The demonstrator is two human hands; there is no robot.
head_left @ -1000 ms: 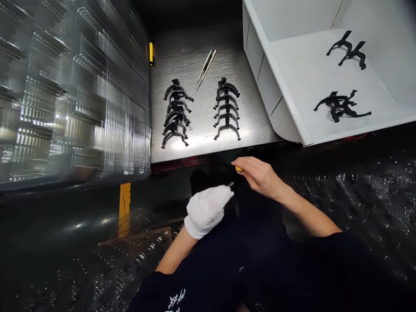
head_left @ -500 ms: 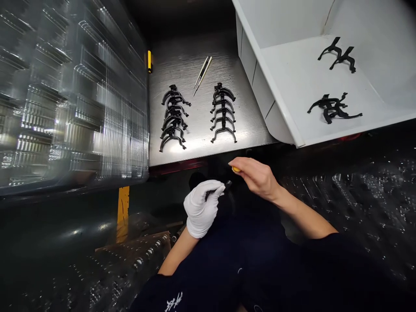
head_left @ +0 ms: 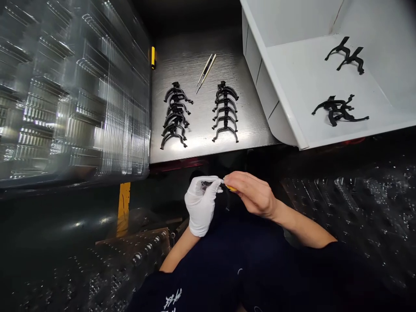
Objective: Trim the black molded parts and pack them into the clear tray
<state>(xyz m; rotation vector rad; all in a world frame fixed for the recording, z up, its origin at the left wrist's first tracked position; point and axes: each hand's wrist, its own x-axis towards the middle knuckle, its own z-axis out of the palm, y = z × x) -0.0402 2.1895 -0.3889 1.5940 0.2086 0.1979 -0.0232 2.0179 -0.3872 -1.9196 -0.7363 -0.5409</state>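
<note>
My left hand (head_left: 200,206), in a white glove, pinches a black plastic part (head_left: 205,185) that is mostly hidden by the fingers. My bare right hand (head_left: 251,193) is closed around a small yellow object (head_left: 231,188); only a bit of it shows, so its kind cannot be told. The fingertips of both hands meet above my lap, with the yellow object at the black part. On the metal table ahead lie a left row of black curved brackets (head_left: 174,138) and a right row of similar brackets (head_left: 225,130), each row overlapping.
Behind the rows lie two pen-like cutters (head_left: 206,71). A yellow-capped stick (head_left: 153,58) rests beside stacked clear plastic trays (head_left: 125,117) at left. The white bin (head_left: 292,78) at right holds several loose black brackets (head_left: 354,60). The table's front edge (head_left: 208,154) lies just beyond my hands.
My right hand has come down and left with the yellow object, up to the part in my left hand. The left hand has barely moved. The view has shifted slightly.
</note>
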